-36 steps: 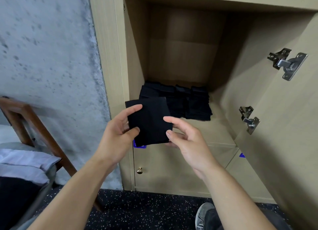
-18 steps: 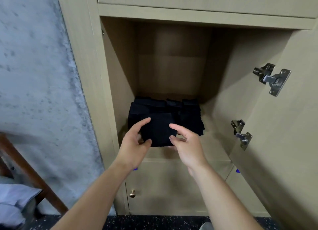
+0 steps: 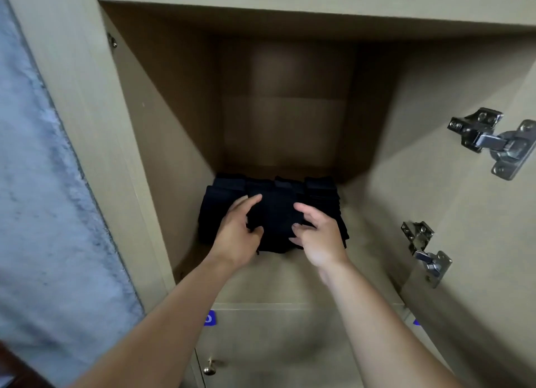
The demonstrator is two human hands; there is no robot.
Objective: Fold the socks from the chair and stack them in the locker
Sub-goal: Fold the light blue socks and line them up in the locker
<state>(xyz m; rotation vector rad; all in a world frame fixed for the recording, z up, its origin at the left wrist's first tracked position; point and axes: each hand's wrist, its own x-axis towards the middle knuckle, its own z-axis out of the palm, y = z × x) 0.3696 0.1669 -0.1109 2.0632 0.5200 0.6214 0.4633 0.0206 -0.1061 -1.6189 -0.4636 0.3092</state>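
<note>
Gripping one folded black sock [image 3: 272,222] above the locker [image 3: 290,283] shelf, left hand [image 3: 235,237] and right hand [image 3: 322,237] fingers curled.

A rough grey concrete wall [image 3: 43,199] fills the left. Right of it stands pale wood cabinetry, a lower door [image 3: 275,353] with a small brass knob [image 3: 209,368] (near, bottom), its interior dim and shadowed.

Both hands are covering the side edges of a folded black sock [image 3: 272,222]; black stacked socks [image 3: 322,197] behind are blurring together, uncountable.
</note>
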